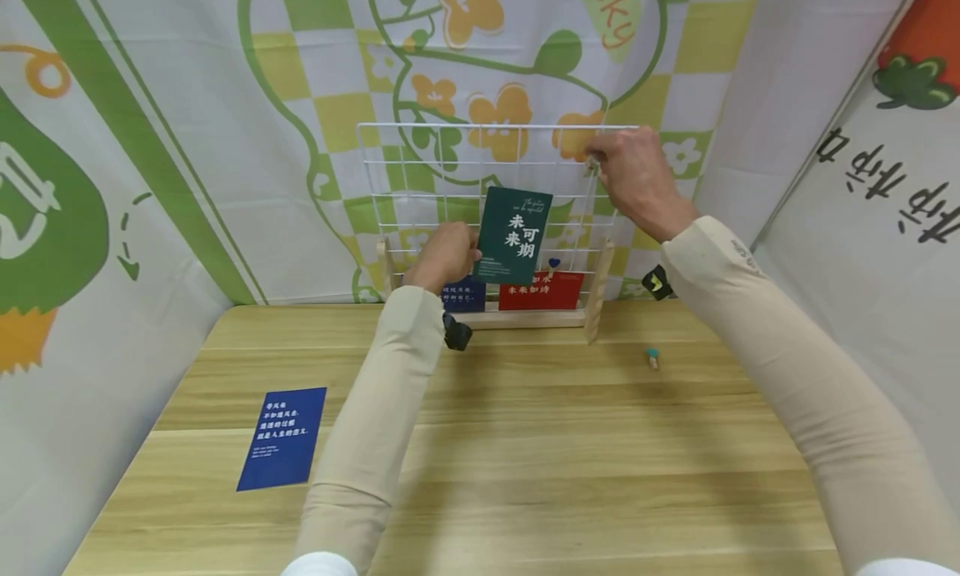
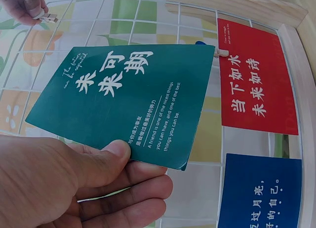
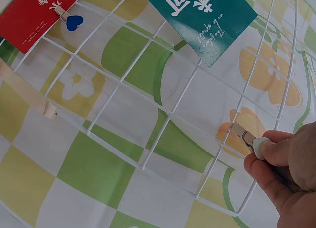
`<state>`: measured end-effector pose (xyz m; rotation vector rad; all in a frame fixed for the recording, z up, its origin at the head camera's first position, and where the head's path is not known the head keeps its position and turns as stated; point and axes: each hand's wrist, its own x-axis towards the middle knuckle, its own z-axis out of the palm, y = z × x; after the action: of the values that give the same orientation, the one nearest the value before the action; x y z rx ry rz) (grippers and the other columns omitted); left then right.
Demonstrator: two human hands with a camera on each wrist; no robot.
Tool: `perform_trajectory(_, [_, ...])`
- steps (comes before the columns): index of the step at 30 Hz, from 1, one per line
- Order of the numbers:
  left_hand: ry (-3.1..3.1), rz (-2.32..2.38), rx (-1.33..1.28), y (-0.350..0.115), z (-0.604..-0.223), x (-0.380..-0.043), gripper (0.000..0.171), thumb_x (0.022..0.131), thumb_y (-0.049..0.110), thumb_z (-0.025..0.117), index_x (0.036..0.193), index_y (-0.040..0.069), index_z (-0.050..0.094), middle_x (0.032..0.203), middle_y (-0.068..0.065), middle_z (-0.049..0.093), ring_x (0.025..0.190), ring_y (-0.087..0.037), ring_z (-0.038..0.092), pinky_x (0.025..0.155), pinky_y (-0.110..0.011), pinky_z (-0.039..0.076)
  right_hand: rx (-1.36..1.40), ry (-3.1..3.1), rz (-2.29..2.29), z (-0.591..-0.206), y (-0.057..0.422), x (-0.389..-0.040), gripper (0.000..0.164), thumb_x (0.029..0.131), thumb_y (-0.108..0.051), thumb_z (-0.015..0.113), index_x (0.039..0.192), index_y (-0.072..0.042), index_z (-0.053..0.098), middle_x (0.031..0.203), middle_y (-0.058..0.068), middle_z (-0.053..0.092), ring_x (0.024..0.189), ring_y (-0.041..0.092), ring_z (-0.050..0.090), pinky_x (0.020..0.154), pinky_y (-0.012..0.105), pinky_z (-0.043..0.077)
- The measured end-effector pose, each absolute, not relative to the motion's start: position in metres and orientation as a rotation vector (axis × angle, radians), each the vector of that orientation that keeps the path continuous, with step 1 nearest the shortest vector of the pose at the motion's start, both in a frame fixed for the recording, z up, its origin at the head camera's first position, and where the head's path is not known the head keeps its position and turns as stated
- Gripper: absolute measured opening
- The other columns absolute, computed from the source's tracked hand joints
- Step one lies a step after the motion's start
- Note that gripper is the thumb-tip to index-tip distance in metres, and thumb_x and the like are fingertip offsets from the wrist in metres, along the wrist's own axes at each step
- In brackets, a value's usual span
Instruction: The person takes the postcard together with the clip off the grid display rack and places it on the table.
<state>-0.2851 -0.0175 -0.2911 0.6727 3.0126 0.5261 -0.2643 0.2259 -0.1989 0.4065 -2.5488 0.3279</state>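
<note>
A green card with white lettering is pinched at its lower edge between the thumb and fingers of my left hand, in front of the white wire grid. In the left wrist view the thumb lies on the face of the card. Up at the grid's top right, my right hand pinches a small wooden clothespin with a pale end piece. The clothespin's tip is at a grid wire. A red card hangs low on the grid under a blue-heart clothespin, beside a blue card.
Another blue card lies flat on the left of the wooden table. A clothespin with a teal top lies on the right. Wooden feet hold the grid upright before a patterned curtain.
</note>
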Motion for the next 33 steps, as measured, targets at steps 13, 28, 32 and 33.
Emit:
perform_trajectory(13, [3.017,0.528,0.650,-0.027,-0.296,-0.283,0.026,0.093,0.016,0.053,0.068,0.009,0.052,0.066,-0.005,0.050,0.062,-0.019,0.044,0.055,-0.026,0.034,0.434,-2.505,0.315,-0.201,0.227,-0.265,0.019,0.088,0.002,0.054,0.098,-0.002,0.070,0.102,0.017,0.069,0.093,0.034,0.066,0.086,0.042,0.051])
perform_trajectory(28, [3.004,0.517,0.640,-0.035,-0.298,-0.282,0.021,0.092,0.016,0.056,0.073,0.007,0.056,0.070,-0.006,0.059,0.065,-0.020,0.052,0.059,-0.027,0.040,0.451,-2.486,0.320,-0.203,0.231,-0.263,0.021,0.087,0.004,0.053,0.097,-0.002,0.071,0.100,0.017,0.069,0.091,0.035,0.067,0.088,0.044,0.049])
perform_trajectory(32, [3.011,0.508,0.659,-0.037,-0.300,-0.283,0.021,0.092,0.015,0.055,0.072,0.007,0.056,0.070,-0.007,0.059,0.065,-0.020,0.051,0.060,-0.028,0.040,0.442,-2.502,0.317,-0.203,0.232,-0.262,0.024,0.087,0.006,0.051,0.098,-0.002,0.070,0.100,0.017,0.069,0.091,0.036,0.067,0.088,0.045,0.049])
perform_trajectory(33, [3.014,0.507,0.665,-0.038,-0.301,-0.283,0.022,0.092,0.015,0.056,0.072,0.007,0.056,0.070,-0.007,0.059,0.066,-0.020,0.051,0.060,-0.028,0.040,0.443,-2.502,0.313,-0.204,0.232,-0.262,0.025,0.086,0.007,0.051,0.098,-0.002,0.070,0.100,0.017,0.069,0.090,0.036,0.067,0.088,0.045,0.049])
